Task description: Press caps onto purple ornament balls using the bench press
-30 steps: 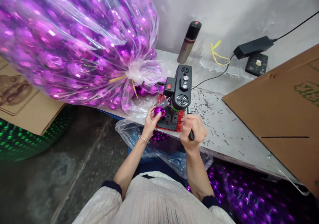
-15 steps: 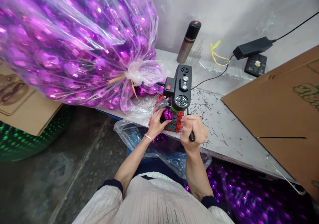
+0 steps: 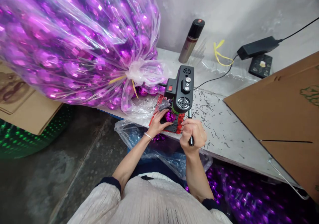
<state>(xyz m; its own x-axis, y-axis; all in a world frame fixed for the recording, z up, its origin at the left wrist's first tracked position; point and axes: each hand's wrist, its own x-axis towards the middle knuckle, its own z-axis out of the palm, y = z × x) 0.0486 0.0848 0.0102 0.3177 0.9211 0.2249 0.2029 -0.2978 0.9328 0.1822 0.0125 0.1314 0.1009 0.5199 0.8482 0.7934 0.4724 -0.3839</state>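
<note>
One purple ball [image 3: 170,116] is half-ringed by the loosely open left hand [image 3: 157,123] near the table's [image 3: 234,144] front edge, a handle [image 3: 191,141] being clenched by the right hand [image 3: 193,133], bits [image 3: 199,101] strewn rightward.

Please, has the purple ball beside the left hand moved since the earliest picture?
Yes. Judged against the black machine, the purple ball has moved rightward, closer to the machine's front end.

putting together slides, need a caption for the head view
Left hand spread beside a shiny purple ball under a black machine, right hand gripping its lever handle.
</note>
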